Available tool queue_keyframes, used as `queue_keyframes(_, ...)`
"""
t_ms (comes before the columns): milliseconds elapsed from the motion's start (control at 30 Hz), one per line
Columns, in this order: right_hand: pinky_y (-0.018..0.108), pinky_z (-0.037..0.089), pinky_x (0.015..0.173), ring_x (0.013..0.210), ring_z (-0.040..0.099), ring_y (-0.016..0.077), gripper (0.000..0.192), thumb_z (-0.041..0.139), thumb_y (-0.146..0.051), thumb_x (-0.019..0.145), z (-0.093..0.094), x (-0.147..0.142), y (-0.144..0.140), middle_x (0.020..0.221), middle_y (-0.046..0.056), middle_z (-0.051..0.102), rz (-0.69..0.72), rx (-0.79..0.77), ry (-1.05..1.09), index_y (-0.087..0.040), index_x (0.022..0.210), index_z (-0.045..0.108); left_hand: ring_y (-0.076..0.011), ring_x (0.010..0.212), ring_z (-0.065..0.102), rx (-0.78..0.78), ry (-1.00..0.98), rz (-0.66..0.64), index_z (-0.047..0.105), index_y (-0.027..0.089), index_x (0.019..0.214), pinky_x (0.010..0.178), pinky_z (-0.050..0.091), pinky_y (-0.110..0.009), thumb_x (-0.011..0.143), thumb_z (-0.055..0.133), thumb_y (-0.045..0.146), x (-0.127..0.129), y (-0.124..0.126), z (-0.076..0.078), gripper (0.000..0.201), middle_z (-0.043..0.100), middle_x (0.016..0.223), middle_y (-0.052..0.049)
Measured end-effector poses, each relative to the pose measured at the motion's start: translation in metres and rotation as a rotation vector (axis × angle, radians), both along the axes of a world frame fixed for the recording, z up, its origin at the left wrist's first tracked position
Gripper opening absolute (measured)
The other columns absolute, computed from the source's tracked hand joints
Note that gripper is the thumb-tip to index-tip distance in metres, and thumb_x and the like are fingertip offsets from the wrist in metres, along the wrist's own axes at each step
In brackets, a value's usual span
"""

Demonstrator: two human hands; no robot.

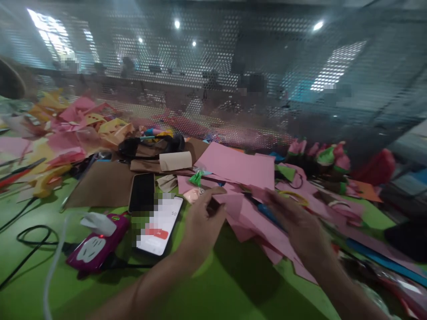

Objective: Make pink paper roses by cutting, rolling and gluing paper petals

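Note:
My left hand [205, 220] is closed in a pinch on the edge of a sheet of pink paper [235, 206], held just above the green table [222, 293]. To the right, my right hand [302, 224] is open, its fingers stretched out and a little blurred over more pink paper strips [263, 226]. Whether its fingertips touch the paper I cannot tell. A blue object [268, 214] lies partly hidden beside those fingers. Just beyond my hands rests a larger stack of pink sheets [238, 164]. Small green pieces [196, 178] lie near my left hand.
Left of my hands lie a lit phone [163, 226], a dark phone [142, 193] and a purple power strip [96, 246] with cables. A yellow glue gun [46, 182] and piled paper scraps [78, 122] are farther left. Pink paper flowers [333, 155] stand back right, before a perforated metal screen [207, 75].

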State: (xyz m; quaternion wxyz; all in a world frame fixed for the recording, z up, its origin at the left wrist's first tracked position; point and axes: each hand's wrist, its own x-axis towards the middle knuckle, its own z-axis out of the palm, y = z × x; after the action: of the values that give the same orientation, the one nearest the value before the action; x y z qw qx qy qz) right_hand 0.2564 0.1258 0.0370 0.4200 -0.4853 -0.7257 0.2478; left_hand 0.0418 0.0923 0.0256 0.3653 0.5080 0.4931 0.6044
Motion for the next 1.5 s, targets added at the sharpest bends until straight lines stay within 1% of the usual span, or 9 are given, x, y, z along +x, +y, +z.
queue_keyframes(100, 0.047, 0.045, 0.098, 0.113, 0.057, 0.0273, 0.044, 0.056, -0.027, 0.090, -0.003, -0.006, -0.003, 0.138, 0.004, 0.054, 0.053, 0.039, -0.128, -0.032, 0.133, 0.054, -0.0182, 0.087, 0.064, 0.030, 0.005, -0.051, 0.063, 0.021, 0.104, 0.077, 0.050, -0.030, 0.081, 0.056, 0.011, 0.000, 0.000, -0.001, 0.027, 0.069, 0.105, -0.005)
queue_keyframes(367, 0.032, 0.051, 0.073, 0.090, 0.064, 0.0220, 0.028, 0.064, -0.028, 0.085, 0.009, -0.023, -0.027, 0.107, 0.006, 0.070, 0.138, -0.023, -0.100, -0.027, 0.112, 0.067, -0.0208, 0.094, 0.063, 0.075, 0.325, -0.191, 0.055, 0.026, 0.121, 0.081, 0.048, -0.033, 0.076, 0.054, 0.005, 0.004, -0.005, -0.009, 0.050, 0.062, 0.119, -0.006)
queue_keyframes(500, 0.029, 0.048, 0.065, 0.077, 0.062, 0.0192, 0.012, 0.065, -0.018, 0.078, 0.006, -0.025, -0.029, 0.085, 0.004, 0.069, 0.171, -0.025, -0.037, -0.023, 0.089, 0.069, -0.0243, 0.096, 0.060, 0.207, 0.554, -0.215, 0.051, 0.029, 0.129, 0.085, 0.046, -0.039, 0.075, 0.052, 0.001, 0.005, -0.011, -0.007, 0.061, 0.066, 0.106, -0.005)
queue_keyframes(600, 0.030, 0.048, 0.070, 0.078, 0.062, 0.0186, 0.017, 0.059, -0.006, 0.073, 0.009, -0.025, -0.028, 0.081, 0.002, 0.066, 0.153, 0.037, 0.043, -0.023, 0.073, 0.063, -0.0267, 0.108, 0.054, 0.295, 0.626, -0.121, 0.055, 0.029, 0.123, 0.093, 0.042, -0.043, 0.076, 0.052, -0.001, 0.003, -0.012, -0.004, 0.057, 0.066, 0.106, -0.005)
queue_keyframes(733, 0.032, 0.049, 0.077, 0.090, 0.063, 0.0211, 0.018, 0.060, -0.006, 0.073, 0.016, -0.022, -0.033, 0.090, 0.005, 0.068, 0.083, 0.125, 0.095, -0.023, 0.069, 0.064, -0.0250, 0.116, 0.052, 0.198, 0.370, -0.073, 0.057, 0.026, 0.117, 0.097, 0.041, -0.041, 0.082, 0.053, 0.008, 0.000, -0.006, -0.004, 0.040, 0.060, 0.121, -0.006)
queue_keyframes(867, 0.034, 0.049, 0.077, 0.088, 0.064, 0.0216, 0.018, 0.061, -0.008, 0.075, 0.016, -0.015, -0.042, 0.090, 0.005, 0.068, 0.057, 0.196, 0.065, -0.024, 0.069, 0.066, -0.0210, 0.103, 0.060, -0.132, -0.124, -0.260, 0.058, 0.022, 0.115, 0.085, 0.047, -0.034, 0.090, 0.051, 0.029, -0.001, -0.003, -0.004, 0.027, 0.064, 0.112, -0.008)
queue_keyframes(967, 0.034, 0.050, 0.078, 0.088, 0.064, 0.0216, 0.020, 0.062, -0.007, 0.076, 0.012, -0.010, -0.048, 0.090, 0.005, 0.069, 0.042, 0.231, 0.028, -0.025, 0.071, 0.067, -0.0180, 0.085, 0.063, -0.297, -0.261, -0.376, 0.062, 0.020, 0.110, 0.076, 0.048, -0.031, 0.089, 0.053, 0.038, 0.002, -0.006, -0.001, 0.030, 0.068, 0.092, -0.005)
queue_keyframes(1233, 0.036, 0.048, 0.089, 0.105, 0.060, 0.0223, 0.015, 0.063, -0.010, 0.080, 0.006, -0.012, -0.054, 0.110, 0.007, 0.065, 0.042, 0.272, 0.036, -0.025, 0.082, 0.066, -0.0117, 0.065, 0.058, -0.241, -0.386, -0.402, 0.059, 0.014, 0.101, 0.061, 0.045, -0.023, 0.073, 0.067, 0.018, 0.009, -0.005, -0.004, 0.029, 0.059, 0.066, 0.003)
queue_keyframes(1500, 0.032, 0.053, 0.076, 0.088, 0.062, 0.0185, 0.031, 0.066, -0.038, 0.084, -0.004, -0.015, -0.055, 0.097, 0.005, 0.064, 0.149, -0.327, 0.379, -0.023, 0.109, 0.057, -0.0111, 0.067, 0.061, -0.249, -0.512, -0.320, 0.059, 0.017, 0.102, 0.068, 0.051, -0.025, 0.072, 0.072, 0.020, 0.010, -0.005, -0.006, 0.033, 0.059, 0.071, 0.004)
